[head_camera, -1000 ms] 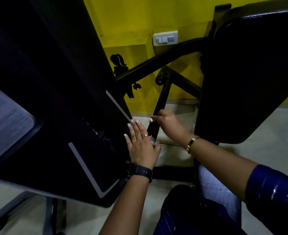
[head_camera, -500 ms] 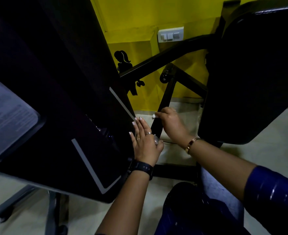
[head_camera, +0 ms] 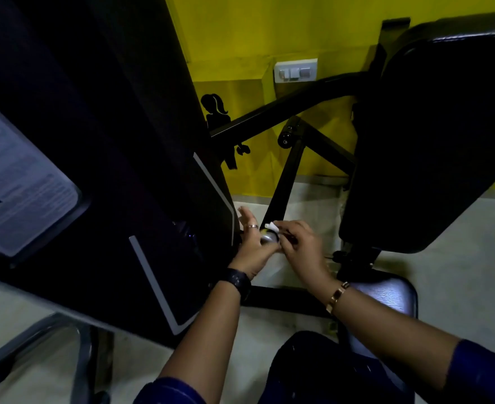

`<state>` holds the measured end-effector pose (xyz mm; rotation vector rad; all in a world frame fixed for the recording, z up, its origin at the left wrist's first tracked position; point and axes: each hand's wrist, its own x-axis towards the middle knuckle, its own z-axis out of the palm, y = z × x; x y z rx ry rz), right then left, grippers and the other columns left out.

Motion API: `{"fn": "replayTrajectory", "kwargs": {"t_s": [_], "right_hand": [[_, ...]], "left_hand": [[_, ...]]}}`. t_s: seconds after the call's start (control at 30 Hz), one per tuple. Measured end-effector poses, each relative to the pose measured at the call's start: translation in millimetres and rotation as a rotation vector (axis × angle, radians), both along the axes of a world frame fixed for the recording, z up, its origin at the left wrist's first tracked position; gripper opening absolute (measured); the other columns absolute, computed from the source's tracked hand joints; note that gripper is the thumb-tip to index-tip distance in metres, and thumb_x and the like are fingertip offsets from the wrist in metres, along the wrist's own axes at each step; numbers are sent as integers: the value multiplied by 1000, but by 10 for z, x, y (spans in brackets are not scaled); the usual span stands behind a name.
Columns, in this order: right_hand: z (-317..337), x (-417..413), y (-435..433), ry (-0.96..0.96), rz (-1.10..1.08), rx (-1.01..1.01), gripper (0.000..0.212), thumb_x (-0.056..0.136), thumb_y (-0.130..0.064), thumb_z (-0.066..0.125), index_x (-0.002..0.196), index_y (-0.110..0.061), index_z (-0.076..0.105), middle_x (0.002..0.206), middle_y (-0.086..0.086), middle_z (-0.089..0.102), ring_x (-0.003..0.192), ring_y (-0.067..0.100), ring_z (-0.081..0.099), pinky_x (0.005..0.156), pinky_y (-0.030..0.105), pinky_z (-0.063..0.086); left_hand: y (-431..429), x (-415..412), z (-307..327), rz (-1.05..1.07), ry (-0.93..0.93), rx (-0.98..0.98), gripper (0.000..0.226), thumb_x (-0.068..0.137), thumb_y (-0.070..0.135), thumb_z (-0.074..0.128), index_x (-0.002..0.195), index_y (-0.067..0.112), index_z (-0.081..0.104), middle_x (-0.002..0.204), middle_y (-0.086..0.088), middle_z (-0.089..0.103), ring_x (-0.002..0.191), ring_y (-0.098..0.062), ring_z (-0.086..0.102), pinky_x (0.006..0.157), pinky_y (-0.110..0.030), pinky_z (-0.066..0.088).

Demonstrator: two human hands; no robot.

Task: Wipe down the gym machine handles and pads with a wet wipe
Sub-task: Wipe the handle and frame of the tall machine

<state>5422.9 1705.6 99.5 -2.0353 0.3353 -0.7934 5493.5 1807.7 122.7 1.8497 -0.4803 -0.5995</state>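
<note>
My right hand (head_camera: 298, 246) pinches a small white wet wipe (head_camera: 271, 227) against the lower end of a black slanted machine bar (head_camera: 284, 182). My left hand (head_camera: 252, 243) lies beside it with fingers straight against the edge of the large black machine housing (head_camera: 123, 170). A round silver knob (head_camera: 268, 238) shows between the two hands, under my left thumb. A big black back pad (head_camera: 432, 141) rises at the right, and a dark seat pad (head_camera: 386, 295) sits below my right wrist.
A yellow wall with a white switch plate (head_camera: 295, 70) and a black figure sticker (head_camera: 217, 112) stands behind. A black base bar (head_camera: 284, 298) runs along the pale floor. A grey frame leg (head_camera: 51, 339) is at lower left. My knee in dark cloth (head_camera: 313, 368) is at the bottom.
My right hand has slid down the slanted bar with the wipe, coming close to my left hand. My left hand has stayed at the housing edge. The view has tilted slightly.
</note>
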Motion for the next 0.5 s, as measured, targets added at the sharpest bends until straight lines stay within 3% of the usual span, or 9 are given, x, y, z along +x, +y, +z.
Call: {"fn": "replayTrajectory", "kwargs": {"t_s": [0.03, 0.07, 0.1, 0.17, 0.23, 0.27, 0.33, 0.4, 0.5], "right_hand": [[-55, -40, 62, 17, -15, 72, 29, 83, 5, 63, 107, -9, 70, 98, 3, 64, 90, 16, 61, 81, 17, 47], [-105, -93, 130, 30, -20, 158, 26, 85, 2, 62, 106, -12, 69, 99, 3, 66, 90, 18, 63, 80, 26, 51], [-136, -149, 209, 45, -21, 259, 23, 87, -1, 61, 103, -17, 67, 97, 2, 67, 89, 16, 64, 78, 29, 52], [-123, -233, 350, 49, -36, 473, 24, 89, 1, 60, 96, -22, 60, 92, 3, 67, 82, 6, 64, 74, 23, 51], [-50, -207, 427, 0, -121, 733, 24, 89, 7, 58, 95, -15, 57, 86, 3, 64, 70, 0, 60, 66, 13, 48], [2, -160, 443, -19, -166, 926, 21, 89, 9, 56, 94, -11, 56, 82, 4, 62, 64, 0, 59, 61, 12, 48], [93, -53, 467, -8, -156, 1335, 20, 90, 14, 49, 85, -4, 56, 74, 10, 59, 53, 5, 58, 51, 14, 48], [172, -8, 459, 37, -122, 1509, 26, 90, 17, 42, 75, 0, 55, 64, 10, 61, 46, 8, 59, 44, 14, 46], [218, -19, 378, 14, -148, 1341, 25, 89, 15, 46, 76, 0, 61, 56, 2, 66, 46, 6, 60, 46, 14, 47]], "left_hand": [[-11, -4, 43, 45, 189, -124, 72, 87, 27, 54, 153, 18, 29, 151, -3, 32, 127, -13, 49, 99, -24, 42], [-24, -8, 72, 108, 350, -246, 55, 88, 27, 48, 142, 19, 50, 140, -5, 48, 104, -9, 60, 85, -20, 46], [-29, -2, 51, 178, 462, -389, 60, 84, 28, 45, 143, 20, 49, 142, -5, 46, 99, -10, 58, 81, -21, 44], [-2, 15, -54, 243, 562, -564, 76, 78, 36, 46, 151, 19, 31, 158, -9, 19, 125, -16, 46, 94, -27, 40], [23, 22, -101, 302, 505, -559, 61, 75, 43, 55, 130, 17, 43, 158, -9, 22, 143, -24, 27, 110, -37, 31], [30, 53, -144, 313, 484, -566, 46, 78, 40, 60, 114, 15, 44, 148, -6, 36, 139, -24, 30, 110, -41, 31], [34, 78, -164, 336, 456, -497, 21, 95, 29, 56, 97, 16, 39, 114, -3, 48, 111, -20, 50, 94, -36, 46], [70, 73, -52, 312, 475, -478, 41, 83, 38, 62, 103, 15, 34, 92, -1, 45, 83, -12, 55, 72, -24, 53], [158, 96, 9, 164, 559, -545, 82, 51, 49, 65, 116, 14, 28, 98, -7, 47, 92, -18, 52, 73, -23, 54]]}}
